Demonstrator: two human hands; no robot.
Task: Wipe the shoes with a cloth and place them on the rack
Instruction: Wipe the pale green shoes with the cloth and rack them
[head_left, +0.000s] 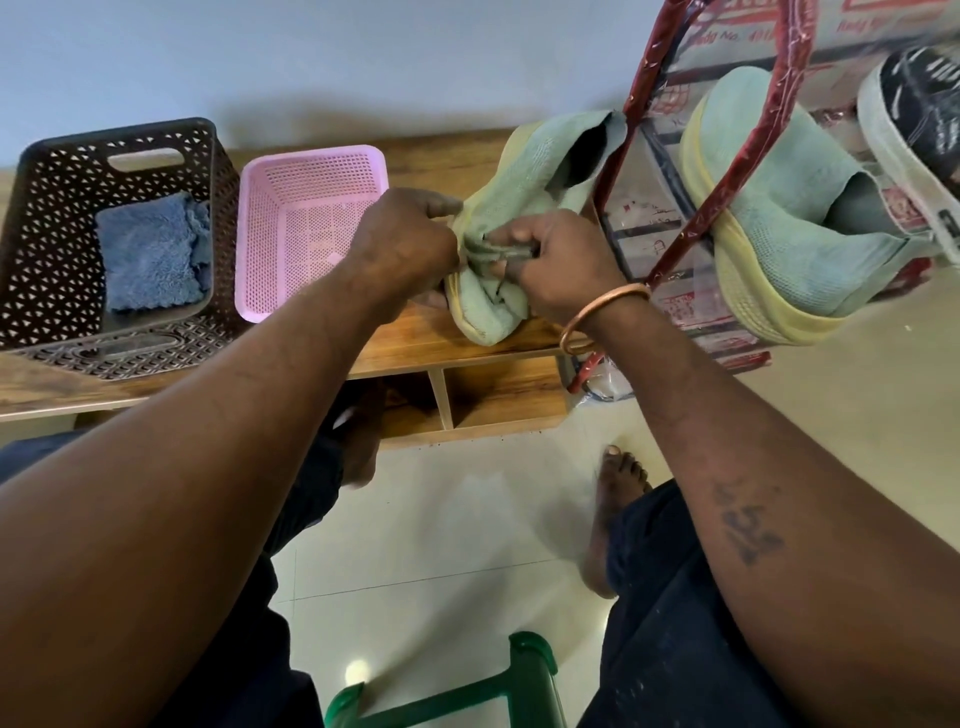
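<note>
- The mint-green knit shoe with a yellow sole (545, 161) lies on the wooden table (415, 343) between your two hands. Its toe end is near the front edge, and its open heel points away from you and to the right.
- That long axis runs diagonally toward the red-wrapped metal rack (774, 104), which stands just beyond the heel on your right.
- Your left hand (410, 244) grips the toe end from the left, its fingers (441, 208) curled over the upper.
- Your right hand (561, 265) meets it from the right. Its fingers (514, 236) pinch a crumpled grey-green fold against the upper; you cannot tell whether that is a wiping cloth or part of the shoe.
- The right hand is nearer the rack, so the placing move probably goes away and rightward along the shoe's own axis, heel first.
- The matching green shoe (779, 208) already sits on the rack beside a black sneaker (924, 104). The slanted red bar crosses close to the heel, so it could snag there.
- A blue fluffy cloth (150, 249) lies in the brown perforated basket (52, 208) on the table, well apart on the left. Your left hand is nearer to it.
</note>
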